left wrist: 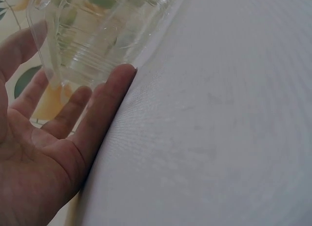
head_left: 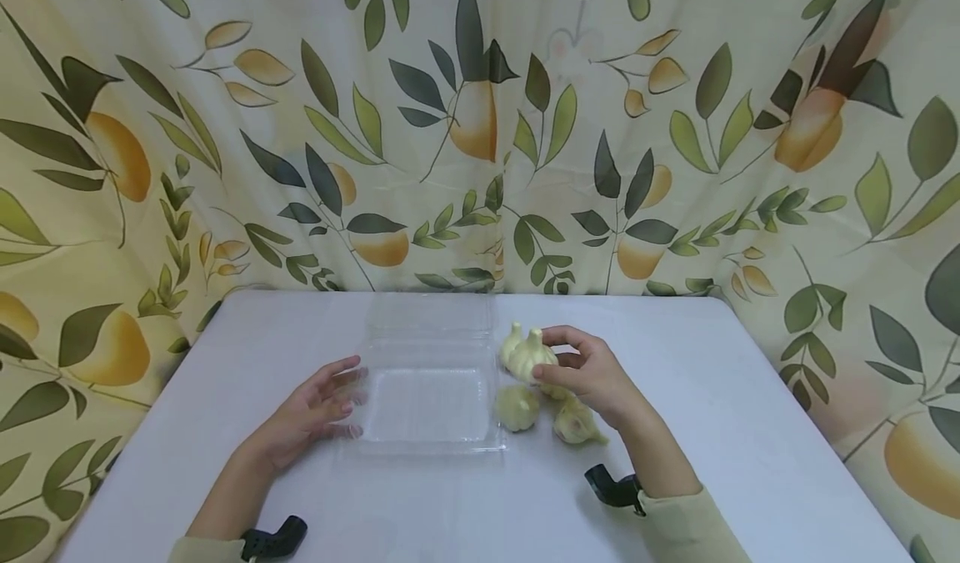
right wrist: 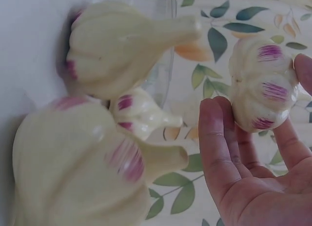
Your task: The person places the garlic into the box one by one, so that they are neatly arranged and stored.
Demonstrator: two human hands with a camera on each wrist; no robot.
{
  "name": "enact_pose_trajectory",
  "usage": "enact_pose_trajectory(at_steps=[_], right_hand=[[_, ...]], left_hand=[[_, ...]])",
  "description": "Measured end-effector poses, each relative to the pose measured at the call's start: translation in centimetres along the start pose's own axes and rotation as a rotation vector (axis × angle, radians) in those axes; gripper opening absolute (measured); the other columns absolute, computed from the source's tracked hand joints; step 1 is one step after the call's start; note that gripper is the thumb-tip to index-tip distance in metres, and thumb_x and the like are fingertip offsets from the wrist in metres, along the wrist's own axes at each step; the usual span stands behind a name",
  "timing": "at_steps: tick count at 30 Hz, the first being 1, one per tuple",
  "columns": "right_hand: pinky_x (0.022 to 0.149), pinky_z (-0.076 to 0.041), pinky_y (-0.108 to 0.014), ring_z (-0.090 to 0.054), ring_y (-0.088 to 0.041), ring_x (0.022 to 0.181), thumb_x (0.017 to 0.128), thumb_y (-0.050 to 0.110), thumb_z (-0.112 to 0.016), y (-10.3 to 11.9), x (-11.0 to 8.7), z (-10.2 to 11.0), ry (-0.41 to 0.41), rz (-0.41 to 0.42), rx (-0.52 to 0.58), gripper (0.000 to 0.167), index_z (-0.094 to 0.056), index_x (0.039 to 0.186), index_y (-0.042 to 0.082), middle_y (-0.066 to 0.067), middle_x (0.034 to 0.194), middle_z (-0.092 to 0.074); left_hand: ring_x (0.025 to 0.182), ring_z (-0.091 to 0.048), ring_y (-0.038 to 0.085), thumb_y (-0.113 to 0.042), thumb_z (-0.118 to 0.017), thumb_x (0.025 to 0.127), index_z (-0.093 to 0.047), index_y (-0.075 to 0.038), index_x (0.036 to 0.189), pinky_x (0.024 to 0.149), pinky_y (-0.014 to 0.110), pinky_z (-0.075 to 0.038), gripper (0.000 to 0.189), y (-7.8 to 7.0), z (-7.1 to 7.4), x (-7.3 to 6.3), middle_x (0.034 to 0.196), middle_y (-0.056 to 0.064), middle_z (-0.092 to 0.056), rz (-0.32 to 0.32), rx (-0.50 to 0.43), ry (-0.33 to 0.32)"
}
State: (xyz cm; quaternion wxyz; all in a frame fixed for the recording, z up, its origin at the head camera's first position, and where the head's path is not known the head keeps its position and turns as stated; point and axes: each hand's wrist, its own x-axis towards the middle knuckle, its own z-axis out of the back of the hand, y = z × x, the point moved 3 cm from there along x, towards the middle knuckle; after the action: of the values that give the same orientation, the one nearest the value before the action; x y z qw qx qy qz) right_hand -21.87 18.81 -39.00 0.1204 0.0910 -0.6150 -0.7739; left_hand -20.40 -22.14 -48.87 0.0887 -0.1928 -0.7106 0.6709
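Note:
My right hand [head_left: 596, 375] pinches a cream garlic bulb [head_left: 531, 358] between thumb and fingers, raised off the table. Purple streaks mark this bulb in the right wrist view, where it stays clear of the other bulbs. Around and below it lie several more garlic bulbs, among them a round one [head_left: 517, 408] beside the container and another [head_left: 576, 423] with its stem pointing right. A transparent plastic container [head_left: 427, 446] sits with its lid folded back, nothing inside. Along its left side rests my left hand [head_left: 300, 417], fingers spread and loosely bent, fingertips right at the rim.
A white table [head_left: 450, 513] lies beneath everything. Its far edge meets a curtain [head_left: 480, 129] printed with leaves and orange fruit. Black wrist cameras sit on both forearms, one [head_left: 613, 486] near the right sleeve and one [head_left: 276, 538] near the left.

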Motion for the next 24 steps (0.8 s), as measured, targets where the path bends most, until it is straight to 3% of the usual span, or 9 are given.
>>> enact_pose_trajectory(at_steps=[19, 24], right_hand=[[0.080, -0.056, -0.029, -0.066, -0.018, 0.098, 0.085, 0.008, -0.076, 0.4, 1.0, -2.5, 0.035, -0.038, 0.042, 0.045, -0.058, 0.125, 0.003, -0.012, 0.131, -0.057], [0.073, -0.054, -0.025, -0.065, -0.017, 0.094, 0.084, 0.007, -0.076, 0.6, 1.2, -3.2, 0.047, -0.039, 0.054, 0.044, -0.058, 0.125, 0.004, -0.012, 0.128, -0.057]], left_hand=[[0.134, -0.045, 0.028, -0.003, -0.057, 0.098, -0.022, -0.014, 0.158, 0.090, 0.045, -0.056, 0.070, 0.1, 0.0, 0.2, 0.162, 0.015, -0.024, -0.003, 0.003, 0.012], [0.134, -0.045, 0.029, -0.002, -0.057, 0.098, -0.021, -0.012, 0.158, 0.091, 0.046, -0.056, 0.070, 0.1, 0.0, 0.0, 0.162, 0.016, -0.023, -0.012, -0.003, 0.021]])
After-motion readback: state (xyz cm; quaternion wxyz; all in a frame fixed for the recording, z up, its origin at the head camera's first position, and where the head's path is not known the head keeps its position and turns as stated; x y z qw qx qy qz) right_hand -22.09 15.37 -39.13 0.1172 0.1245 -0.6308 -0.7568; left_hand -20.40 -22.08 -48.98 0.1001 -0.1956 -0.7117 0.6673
